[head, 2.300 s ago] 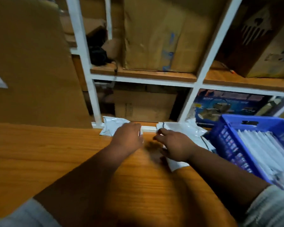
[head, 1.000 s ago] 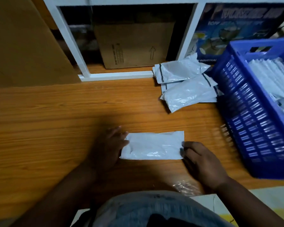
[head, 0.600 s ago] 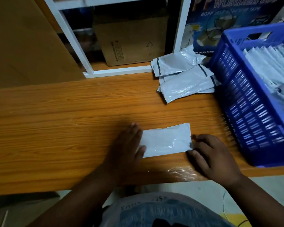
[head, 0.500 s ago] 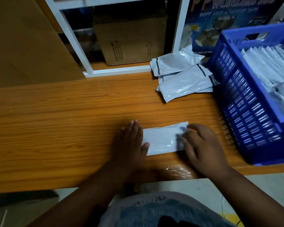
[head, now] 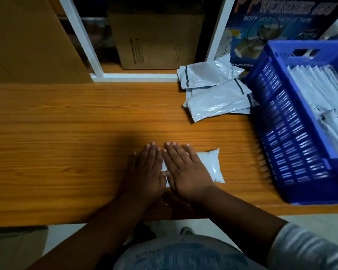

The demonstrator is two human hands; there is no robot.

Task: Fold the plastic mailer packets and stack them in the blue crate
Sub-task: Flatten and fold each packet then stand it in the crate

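Seen from above: two hands side by side, palms down, on a wooden table [head: 66,133]. Left hand [head: 146,172] flat, fingers straight and together, pressing the left end of a white mailer packet [head: 209,166]. Right hand [head: 185,172] flat too, fingers straight, spread slightly, pressing the packet's middle. Nothing grasped in either hand. Packet lying near the table's front edge, its right end showing past the right hand; probably folded over, though mostly covered. Farther back and to the right, a loose pile of mailer packets [head: 213,90] with dark strips, touching the left wall of a blue crate [head: 293,137]. Inside the crate, white packets [head: 316,88] standing in a row. Behind the table, a white shelf frame [head: 137,77], a cardboard box [head: 154,39] with an arrow, and a blue tape carton [head: 281,22].
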